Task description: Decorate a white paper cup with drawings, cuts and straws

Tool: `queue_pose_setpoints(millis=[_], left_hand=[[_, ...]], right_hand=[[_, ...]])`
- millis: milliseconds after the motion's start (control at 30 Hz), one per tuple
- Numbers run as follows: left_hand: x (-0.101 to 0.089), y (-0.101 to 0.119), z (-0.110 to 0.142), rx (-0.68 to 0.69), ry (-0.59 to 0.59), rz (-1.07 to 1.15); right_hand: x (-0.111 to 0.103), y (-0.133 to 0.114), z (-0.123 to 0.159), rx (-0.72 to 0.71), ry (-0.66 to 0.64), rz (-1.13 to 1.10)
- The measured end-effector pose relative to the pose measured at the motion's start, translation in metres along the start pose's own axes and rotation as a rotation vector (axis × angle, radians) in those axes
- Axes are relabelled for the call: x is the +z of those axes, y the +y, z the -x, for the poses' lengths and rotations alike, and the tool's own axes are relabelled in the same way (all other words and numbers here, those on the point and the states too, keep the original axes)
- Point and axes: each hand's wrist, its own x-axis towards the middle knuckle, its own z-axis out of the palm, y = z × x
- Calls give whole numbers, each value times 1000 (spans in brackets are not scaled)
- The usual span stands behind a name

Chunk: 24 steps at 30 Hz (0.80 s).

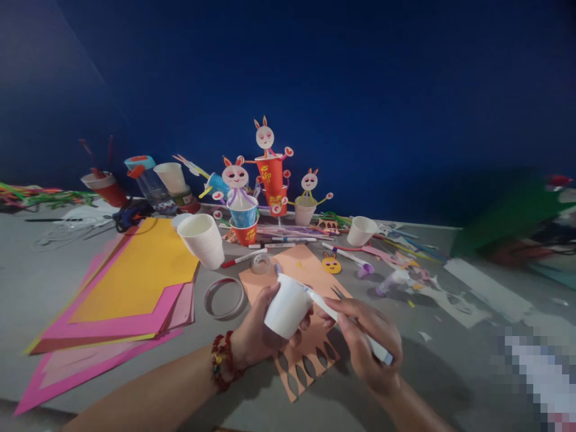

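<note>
left hand (256, 333) clasps a tapered white paper cup (287, 307); light pressure should avoid dents. right hand (371, 348) grips a slim white plastic marker (327, 306) at the cup's two o'clock.

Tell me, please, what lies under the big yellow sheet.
Pink paper shows past the lower edge of the yellow sheet; what lies beneath its middle is covered from view.

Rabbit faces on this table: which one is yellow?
The yellow face at the edge of the peach paper, with no cup beneath it; the three white faces perch above cups.
</note>
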Motion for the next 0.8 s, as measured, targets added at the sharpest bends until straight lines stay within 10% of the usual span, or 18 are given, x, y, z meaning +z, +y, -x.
queue_pose_setpoints(millis=[367, 800], left_hand=[[-2, 1, -1, 37, 67, -15], [2, -2, 0, 46, 99, -70]], right_hand=[[6, -9, -2, -105, -198, -112], [4, -10, -2, -14, -94, -48]])
